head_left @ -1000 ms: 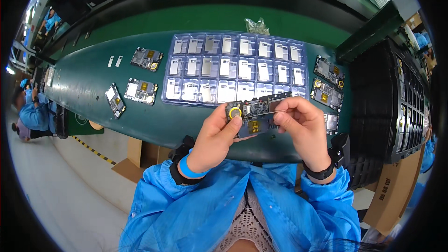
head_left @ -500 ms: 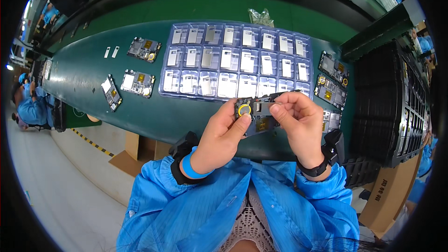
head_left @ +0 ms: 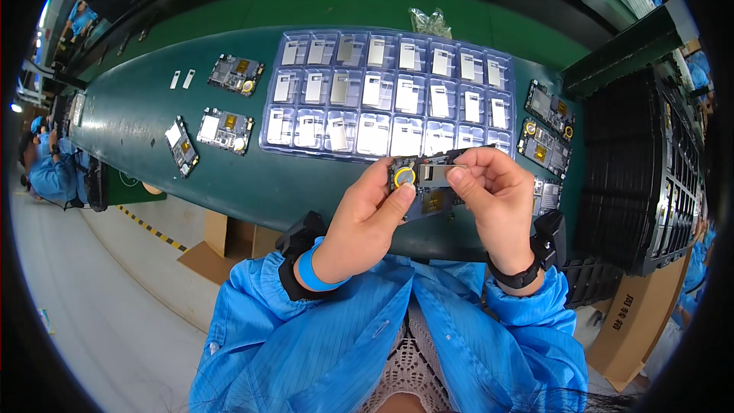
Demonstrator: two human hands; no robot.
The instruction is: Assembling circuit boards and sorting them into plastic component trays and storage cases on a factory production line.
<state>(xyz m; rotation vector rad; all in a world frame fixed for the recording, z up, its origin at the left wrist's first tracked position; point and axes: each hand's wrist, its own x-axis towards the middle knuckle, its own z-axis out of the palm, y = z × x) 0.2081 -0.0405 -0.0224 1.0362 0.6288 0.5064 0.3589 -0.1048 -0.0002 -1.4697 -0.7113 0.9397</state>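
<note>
My left hand pinches the left end of a dark circuit board, its thumb beside a round yellow-rimmed coin cell. Between the thumb and fingers of my right hand is a thin silver metal plate with a small cutout at its left end. The plate lies over the upper part of the board; whether it touches the board I cannot tell. My right fingers hide the plate's right end. Just beyond both hands stands a clear plastic tray whose compartments hold similar silver plates.
Several circuit boards lie left of the tray, one here, and more at its right. Two small pale strips rest farther left. A clear bag sits behind the tray. Stacked black trays rise at the right edge of the green table.
Both hands keep hold of the board and the silver plate, with only slight shifts. The view has tilted a little.
</note>
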